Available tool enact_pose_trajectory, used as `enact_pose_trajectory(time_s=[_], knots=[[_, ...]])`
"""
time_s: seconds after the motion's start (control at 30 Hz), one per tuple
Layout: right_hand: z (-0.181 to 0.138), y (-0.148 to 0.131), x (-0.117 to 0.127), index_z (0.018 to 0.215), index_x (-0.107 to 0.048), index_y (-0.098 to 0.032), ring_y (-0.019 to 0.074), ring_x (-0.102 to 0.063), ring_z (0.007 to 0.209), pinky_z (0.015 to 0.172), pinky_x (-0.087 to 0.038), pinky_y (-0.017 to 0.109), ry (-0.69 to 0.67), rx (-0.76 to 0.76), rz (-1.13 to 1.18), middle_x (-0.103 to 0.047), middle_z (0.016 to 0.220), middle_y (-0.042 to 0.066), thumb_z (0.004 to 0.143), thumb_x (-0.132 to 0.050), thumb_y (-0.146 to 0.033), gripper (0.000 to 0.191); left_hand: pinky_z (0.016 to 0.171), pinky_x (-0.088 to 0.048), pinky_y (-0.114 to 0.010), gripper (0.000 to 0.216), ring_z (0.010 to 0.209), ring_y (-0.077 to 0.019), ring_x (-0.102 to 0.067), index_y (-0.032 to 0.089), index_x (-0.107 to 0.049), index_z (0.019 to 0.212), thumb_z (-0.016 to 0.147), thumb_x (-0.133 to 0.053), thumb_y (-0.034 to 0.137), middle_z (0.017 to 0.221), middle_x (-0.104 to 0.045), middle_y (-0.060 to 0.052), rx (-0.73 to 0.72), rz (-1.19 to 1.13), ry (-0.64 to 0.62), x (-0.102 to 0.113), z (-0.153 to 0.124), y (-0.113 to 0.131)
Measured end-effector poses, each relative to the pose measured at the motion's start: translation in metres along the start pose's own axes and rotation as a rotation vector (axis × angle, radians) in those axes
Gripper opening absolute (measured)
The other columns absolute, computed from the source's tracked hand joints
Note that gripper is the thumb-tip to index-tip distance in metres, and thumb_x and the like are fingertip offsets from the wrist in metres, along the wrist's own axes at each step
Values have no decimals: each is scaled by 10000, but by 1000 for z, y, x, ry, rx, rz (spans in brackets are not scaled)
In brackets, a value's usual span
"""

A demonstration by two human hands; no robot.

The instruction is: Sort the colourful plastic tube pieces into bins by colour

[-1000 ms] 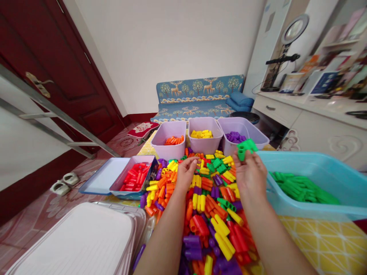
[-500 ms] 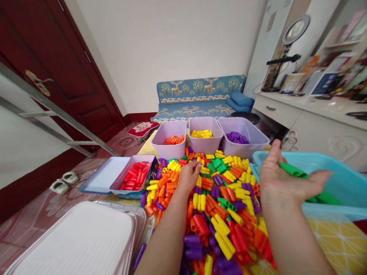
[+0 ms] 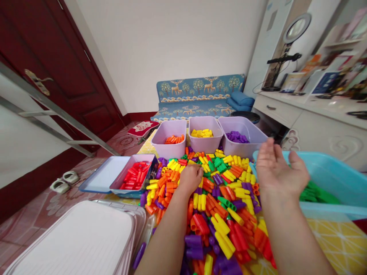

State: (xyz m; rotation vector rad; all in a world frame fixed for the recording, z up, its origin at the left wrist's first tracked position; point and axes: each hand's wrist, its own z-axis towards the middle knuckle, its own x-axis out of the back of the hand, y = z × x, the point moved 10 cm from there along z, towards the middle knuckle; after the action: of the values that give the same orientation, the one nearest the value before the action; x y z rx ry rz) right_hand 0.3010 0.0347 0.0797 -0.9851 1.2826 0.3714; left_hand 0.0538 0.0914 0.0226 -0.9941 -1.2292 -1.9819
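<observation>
A heap of coloured plastic tube pieces [image 3: 220, 214] covers the surface in front of me: yellow, orange, red, purple, green. My left hand [image 3: 190, 177] rests on the heap with its fingers curled down among the pieces; what it grips is hidden. My right hand [image 3: 279, 173] hovers palm up and open, holding nothing, at the left rim of a light blue bin [image 3: 338, 179] that holds green pieces [image 3: 314, 194].
Three lilac bins stand behind the heap with orange [image 3: 174, 139], yellow [image 3: 202, 133] and purple [image 3: 236, 136] pieces. A lilac bin of red pieces [image 3: 134, 176] sits in a blue tray [image 3: 100, 179] at left. A white lid [image 3: 77, 240] lies near left. A sofa and white cabinets stand beyond.
My right hand carried green pieces from over the heap to the blue bin, opened and let them go. It now hangs empty. My left hand curled down onto the heap.
</observation>
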Motion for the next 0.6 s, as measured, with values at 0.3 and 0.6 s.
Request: enact_pose_trajectory(time_s=[0.3,0.6], knots=[[-19,126,-2,1234,-559,-163,254,-525,1207,1049,-371,457,-766,81,-1470,-577,1295,126,714,-592,-195,522,881,-465,-323,368,998,-223,-630,163,-715,802,900,-365,222,1093,-697,-95,-72,46,-66,-6,-1,6],[-42,148,5,1323,-512,-99,252,-463,1173,1044,-339,344,-1051,326,-2097,-604,1232,127,718,-481,-36,608,983,-421,-340,318,1084,-215,-578,209,-751,856,858,-436,255,1226,-637,-35,-134,132,-168,-14,-4,11]])
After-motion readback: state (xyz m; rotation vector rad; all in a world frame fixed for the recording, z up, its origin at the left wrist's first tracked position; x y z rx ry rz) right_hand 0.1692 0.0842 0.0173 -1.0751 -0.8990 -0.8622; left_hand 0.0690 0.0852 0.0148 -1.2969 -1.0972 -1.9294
